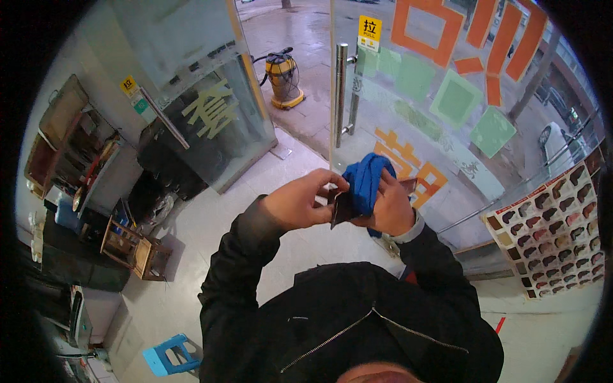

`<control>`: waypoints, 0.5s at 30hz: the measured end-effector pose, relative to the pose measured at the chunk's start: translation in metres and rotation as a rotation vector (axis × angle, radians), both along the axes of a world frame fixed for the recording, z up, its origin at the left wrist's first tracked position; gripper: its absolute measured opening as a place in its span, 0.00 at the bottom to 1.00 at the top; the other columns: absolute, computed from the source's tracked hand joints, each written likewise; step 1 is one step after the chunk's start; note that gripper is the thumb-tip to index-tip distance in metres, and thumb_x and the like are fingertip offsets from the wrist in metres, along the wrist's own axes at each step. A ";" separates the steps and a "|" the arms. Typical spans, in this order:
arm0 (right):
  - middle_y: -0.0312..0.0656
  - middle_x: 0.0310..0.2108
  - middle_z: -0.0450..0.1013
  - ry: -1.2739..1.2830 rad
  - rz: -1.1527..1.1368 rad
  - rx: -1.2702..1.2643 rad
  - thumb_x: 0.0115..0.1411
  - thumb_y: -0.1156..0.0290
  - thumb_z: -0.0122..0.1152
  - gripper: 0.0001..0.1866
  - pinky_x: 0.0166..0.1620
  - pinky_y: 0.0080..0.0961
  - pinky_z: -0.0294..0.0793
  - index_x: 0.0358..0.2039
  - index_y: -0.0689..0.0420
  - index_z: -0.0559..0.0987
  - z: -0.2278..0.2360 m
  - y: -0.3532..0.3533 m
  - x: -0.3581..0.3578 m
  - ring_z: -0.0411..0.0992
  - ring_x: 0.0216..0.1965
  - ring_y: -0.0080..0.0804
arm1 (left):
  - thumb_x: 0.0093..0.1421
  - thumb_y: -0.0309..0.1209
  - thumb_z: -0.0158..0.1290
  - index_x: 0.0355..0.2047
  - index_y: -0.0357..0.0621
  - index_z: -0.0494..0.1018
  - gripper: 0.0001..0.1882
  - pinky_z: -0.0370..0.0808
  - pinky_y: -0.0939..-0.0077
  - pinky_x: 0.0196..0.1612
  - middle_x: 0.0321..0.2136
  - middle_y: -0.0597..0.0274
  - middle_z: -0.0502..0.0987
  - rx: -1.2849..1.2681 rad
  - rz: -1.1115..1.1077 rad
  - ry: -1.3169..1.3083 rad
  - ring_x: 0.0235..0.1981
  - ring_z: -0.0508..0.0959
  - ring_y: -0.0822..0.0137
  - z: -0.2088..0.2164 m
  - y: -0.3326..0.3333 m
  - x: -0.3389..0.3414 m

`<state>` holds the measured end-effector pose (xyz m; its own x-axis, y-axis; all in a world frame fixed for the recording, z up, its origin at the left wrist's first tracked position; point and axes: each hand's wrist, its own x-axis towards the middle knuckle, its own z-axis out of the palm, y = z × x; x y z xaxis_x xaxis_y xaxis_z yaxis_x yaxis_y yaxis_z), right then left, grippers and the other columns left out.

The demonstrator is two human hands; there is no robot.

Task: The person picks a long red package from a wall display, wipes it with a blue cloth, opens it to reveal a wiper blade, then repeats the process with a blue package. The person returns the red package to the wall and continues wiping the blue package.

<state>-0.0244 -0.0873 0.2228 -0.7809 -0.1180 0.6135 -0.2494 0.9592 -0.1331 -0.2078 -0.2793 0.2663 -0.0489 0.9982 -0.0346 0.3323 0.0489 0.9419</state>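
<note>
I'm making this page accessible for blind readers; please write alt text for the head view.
A person's left hand pinches a dark brown flat object while the right hand holds a crumpled blue cloth against it. Ahead, a yellow-and-black canister vacuum stands outdoors, seen between two glass doors; a light-blue plastic stool sits at lower left.

**Matt fabric, clear glass, bright metal**

The blue cloth is soft, matt and creased; the thin dark piece beside it looks smooth, its material unclear. The black jacket is matt fabric with a shiny metal zip. The door is clear glossy glass, its handle polished metal. The stool is smooth plastic, the chair wood.
</note>
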 end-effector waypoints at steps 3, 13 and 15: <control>0.51 0.54 0.76 -0.026 0.026 -0.079 0.41 0.60 0.84 0.40 0.59 0.51 0.74 0.55 0.60 0.79 -0.011 -0.004 -0.002 0.74 0.55 0.59 | 0.60 0.25 0.65 0.61 0.40 0.65 0.31 0.80 0.60 0.56 0.56 0.51 0.71 -0.045 -0.028 0.105 0.53 0.80 0.54 -0.004 0.004 -0.003; 0.52 0.53 0.76 -0.065 0.053 -0.101 0.39 0.58 0.85 0.41 0.58 0.50 0.76 0.53 0.60 0.79 -0.035 -0.002 -0.008 0.75 0.53 0.60 | 0.62 0.23 0.63 0.61 0.37 0.62 0.30 0.79 0.61 0.57 0.54 0.46 0.73 -0.156 -0.062 0.135 0.54 0.81 0.52 -0.017 0.010 -0.004; 0.52 0.53 0.77 -0.069 0.041 -0.092 0.39 0.58 0.85 0.41 0.58 0.50 0.76 0.53 0.60 0.79 -0.036 -0.002 -0.008 0.75 0.53 0.60 | 0.64 0.21 0.59 0.61 0.37 0.63 0.27 0.79 0.61 0.58 0.53 0.46 0.74 -0.136 -0.060 0.171 0.55 0.81 0.52 -0.021 0.010 -0.003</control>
<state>-0.0322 -0.0891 0.1868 -0.8172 -0.0963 0.5683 -0.2752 0.9315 -0.2379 -0.2107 -0.2692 0.2455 -0.0066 0.9863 -0.1651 0.4929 0.1469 0.8576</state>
